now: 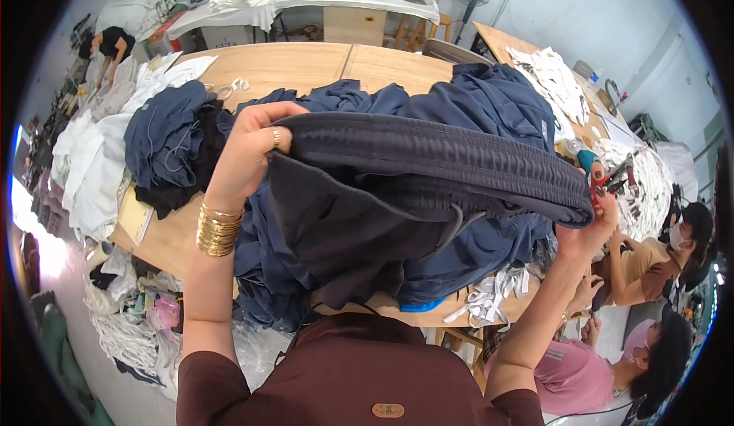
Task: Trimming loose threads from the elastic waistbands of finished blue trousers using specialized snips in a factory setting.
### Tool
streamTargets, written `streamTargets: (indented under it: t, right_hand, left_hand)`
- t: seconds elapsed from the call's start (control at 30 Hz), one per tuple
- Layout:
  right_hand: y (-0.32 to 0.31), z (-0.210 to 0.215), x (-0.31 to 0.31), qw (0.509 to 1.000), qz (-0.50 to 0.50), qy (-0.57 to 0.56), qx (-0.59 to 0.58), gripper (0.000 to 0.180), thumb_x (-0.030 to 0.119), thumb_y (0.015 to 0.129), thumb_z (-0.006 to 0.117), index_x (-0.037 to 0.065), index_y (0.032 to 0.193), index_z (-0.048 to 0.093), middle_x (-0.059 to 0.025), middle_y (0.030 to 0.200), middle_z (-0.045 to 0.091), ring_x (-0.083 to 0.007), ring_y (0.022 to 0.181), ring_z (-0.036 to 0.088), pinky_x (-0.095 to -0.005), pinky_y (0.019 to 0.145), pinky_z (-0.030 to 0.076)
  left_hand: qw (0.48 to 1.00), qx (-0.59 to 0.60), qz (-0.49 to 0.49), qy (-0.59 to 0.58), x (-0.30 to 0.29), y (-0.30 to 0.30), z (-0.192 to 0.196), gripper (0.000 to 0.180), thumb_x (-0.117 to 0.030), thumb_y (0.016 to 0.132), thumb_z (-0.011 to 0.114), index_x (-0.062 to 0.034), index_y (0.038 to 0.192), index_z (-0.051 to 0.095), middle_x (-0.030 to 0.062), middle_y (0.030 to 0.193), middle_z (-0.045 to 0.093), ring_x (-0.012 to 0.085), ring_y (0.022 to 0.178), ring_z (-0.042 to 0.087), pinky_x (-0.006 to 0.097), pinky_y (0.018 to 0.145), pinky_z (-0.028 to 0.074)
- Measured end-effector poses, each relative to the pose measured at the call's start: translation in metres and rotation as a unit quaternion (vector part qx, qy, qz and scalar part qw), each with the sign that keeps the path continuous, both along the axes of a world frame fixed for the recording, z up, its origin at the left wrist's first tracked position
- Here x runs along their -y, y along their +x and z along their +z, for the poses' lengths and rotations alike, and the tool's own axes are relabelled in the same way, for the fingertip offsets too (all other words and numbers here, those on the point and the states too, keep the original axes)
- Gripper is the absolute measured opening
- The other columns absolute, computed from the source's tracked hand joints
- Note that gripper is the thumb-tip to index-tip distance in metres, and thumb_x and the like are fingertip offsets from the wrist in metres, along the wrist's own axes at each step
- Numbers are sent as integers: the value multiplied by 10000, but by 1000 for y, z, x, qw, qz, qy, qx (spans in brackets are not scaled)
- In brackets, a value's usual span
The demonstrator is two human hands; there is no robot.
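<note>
A dark charcoal pair of elastic-waist pants (pixel 428 154) is stretched between my raised hands, its waistband running across the view. Gold bangles and a ring are on my left hand (pixel 256 147), which grips one end of the waistband. The other end is held by my right hand (pixel 600 200). A small red-handled tool (pixel 596 185) shows at those fingers, its kind partly hidden. Teal material covers one right fingertip. A grey drawstring (pixel 456 227) hangs from the waistband. Below the pants, a heap of navy garments (pixel 489 108) covers much of the table.
A navy and black garment pile (pixel 172 139) lies left on the wooden table (pixel 306 59). White cloth (pixel 92 151) is heaped beyond it. White strips (pixel 497 296) hang at the near edge. Two masked people (pixel 573 372) work close on my right; another person (pixel 115 47) bends at far left.
</note>
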State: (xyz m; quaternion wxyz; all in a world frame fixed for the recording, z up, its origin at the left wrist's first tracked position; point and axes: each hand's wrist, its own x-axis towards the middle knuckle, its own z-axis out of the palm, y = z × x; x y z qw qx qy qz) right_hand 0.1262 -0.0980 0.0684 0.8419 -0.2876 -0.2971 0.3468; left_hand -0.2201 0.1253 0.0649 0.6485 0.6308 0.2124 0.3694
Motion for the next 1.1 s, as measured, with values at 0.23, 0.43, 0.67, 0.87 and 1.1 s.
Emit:
streamTargets:
  t: [0.23,0.43,0.67,0.87,1.1]
  right_hand:
    - [28,-23,15,1000,-14,-19,13,430,102,818,542,44,1236,461,-170,1052,598,-269,980,596,-406,889,475]
    - [18,-18,11,998,-3,-18,55,603,36,780,558,65,1356,384,-174,1097,599,-263,992,603,-408,903,478]
    - [13,-9,5,997,7,-27,75,656,5,772,558,49,1389,338,-184,1136,580,-267,1019,595,-413,922,472]
    - [4,11,-9,976,67,-52,198,808,94,778,663,-16,1434,205,-222,1241,521,-312,1120,552,-422,983,431]
    - [-83,54,-66,867,-186,-114,448,516,-40,735,577,-30,1243,483,9,846,498,-76,780,496,-187,731,387]
  left_hand:
    - [1000,-14,-24,-14,-3,2,-5,340,-20,668,474,76,967,606,70,867,659,80,733,607,194,712,491]
    - [998,11,-27,-50,3,0,-3,318,43,693,458,67,954,638,21,819,644,36,646,539,156,594,427]
    - [997,-2,-39,-60,3,-13,3,322,43,695,456,66,959,638,28,835,651,47,689,559,172,646,450]
    - [998,10,-5,-70,-5,-37,-5,321,37,698,458,61,961,639,19,822,644,40,651,534,171,629,442]
    - [992,26,-32,-117,-4,-82,-1,343,19,710,437,76,991,625,15,832,628,50,662,522,177,627,439]
